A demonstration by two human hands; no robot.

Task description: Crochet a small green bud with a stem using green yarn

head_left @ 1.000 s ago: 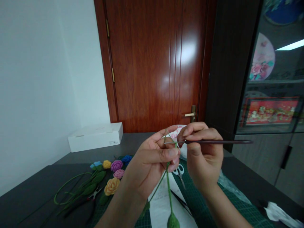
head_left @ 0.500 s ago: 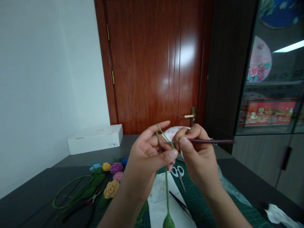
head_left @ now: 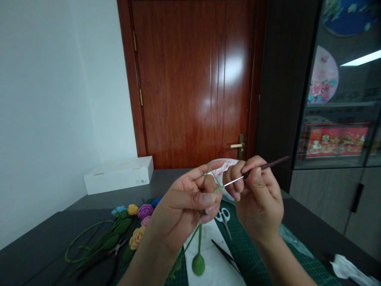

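Observation:
My right hand [head_left: 258, 194] grips a crochet hook [head_left: 272, 163] by its dark handle, and the thin metal shaft points down and left. At the hook's tip is green yarn [head_left: 218, 188], pinched between the thumb and fingers of my left hand [head_left: 193, 194]. One strand runs up over the raised left index finger. Below the left hand hangs a green crocheted bud [head_left: 198, 264] on a narrow green cord, with another strand slanting down beside it. The hook's very tip is too small to make out in the yarn.
Crocheted flowers [head_left: 145, 211] with green stems lie at left beside pliers [head_left: 117, 248]. White scissors [head_left: 224, 216] and black tweezers [head_left: 226, 256] lie on a green cutting mat [head_left: 253, 250] and paper [head_left: 208, 274]. A white box [head_left: 119, 174] stands back left; crumpled tissue [head_left: 351, 268] lies right.
The hook has gone from nearly level to tilted, its handle end raised, and its tip has moved right. My left index finger has lowered. The hanging bud has swung left and up.

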